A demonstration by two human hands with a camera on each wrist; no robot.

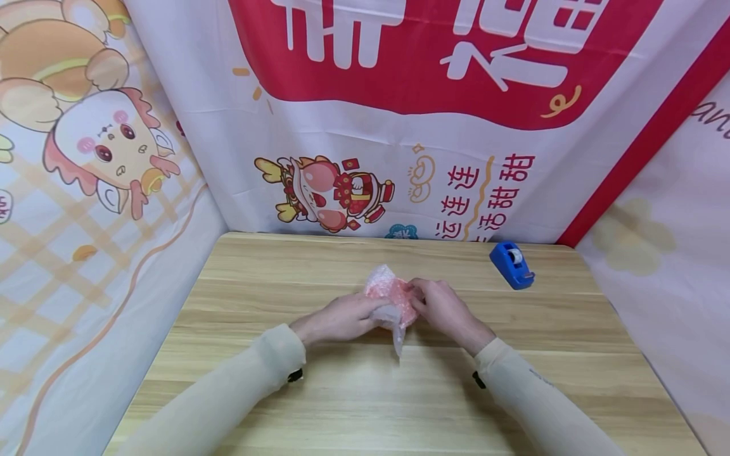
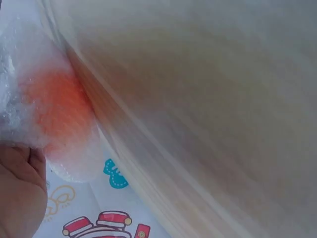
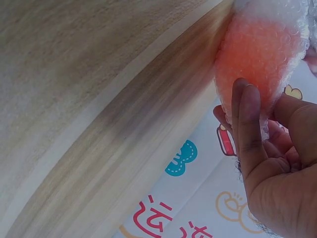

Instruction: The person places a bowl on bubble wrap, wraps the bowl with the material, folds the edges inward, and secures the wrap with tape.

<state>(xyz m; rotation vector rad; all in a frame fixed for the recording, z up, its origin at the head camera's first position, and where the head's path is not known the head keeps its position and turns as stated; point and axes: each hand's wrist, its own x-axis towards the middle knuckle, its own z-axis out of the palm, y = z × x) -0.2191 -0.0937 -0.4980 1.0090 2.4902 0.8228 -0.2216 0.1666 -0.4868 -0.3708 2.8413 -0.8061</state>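
An orange-red object wrapped in clear bubble wrap is held just over the middle of the table. Its kind cannot be made out through the wrap. From the left, my left hand grips the wrapping, and a loose flap hangs down beside its fingertips. On the other side, my right hand pinches the edge of the bundle between thumb and fingers. The right wrist view shows these fingers against the bubbly surface. Only part of the left hand appears in the left wrist view.
A blue tape dispenser with a roll in it stands at the back right of the wooden table. Printed cloths hang behind the table and on both sides.
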